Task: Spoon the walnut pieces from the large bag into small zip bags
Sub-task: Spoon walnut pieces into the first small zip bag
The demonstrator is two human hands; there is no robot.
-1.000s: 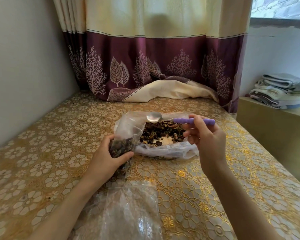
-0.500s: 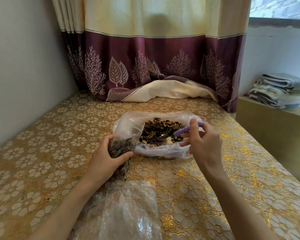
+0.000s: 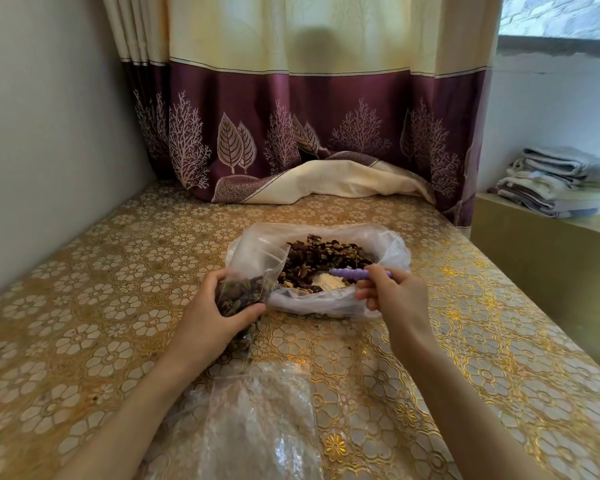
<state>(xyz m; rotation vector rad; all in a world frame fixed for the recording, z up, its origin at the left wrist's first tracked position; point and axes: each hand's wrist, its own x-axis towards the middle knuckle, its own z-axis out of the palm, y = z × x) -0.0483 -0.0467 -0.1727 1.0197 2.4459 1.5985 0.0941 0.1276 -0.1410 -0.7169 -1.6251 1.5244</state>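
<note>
The large clear bag [image 3: 388, 249] lies open in the middle of the table, holding dark walnut pieces [image 3: 323, 259]. My left hand [image 3: 210, 315] grips a small zip bag [image 3: 248, 275] partly filled with walnut pieces, its mouth open beside the large bag's left rim. My right hand [image 3: 394, 296] pinches the purple handle of a spoon [image 3: 349, 273]. The spoon's bowl is down among the walnut pieces and mostly hidden.
A pile of empty clear zip bags [image 3: 257, 420] lies at the table's near edge between my forearms. The table wears a gold floral cloth [image 3: 84, 306]. A curtain [image 3: 309, 116] hangs behind, a wall stands left, and folded towels [image 3: 561, 181] sit on a ledge at right.
My right hand has lowered the spoon from above the large bag's far rim down into the walnut pieces. My left hand has kept hold of the small bag.
</note>
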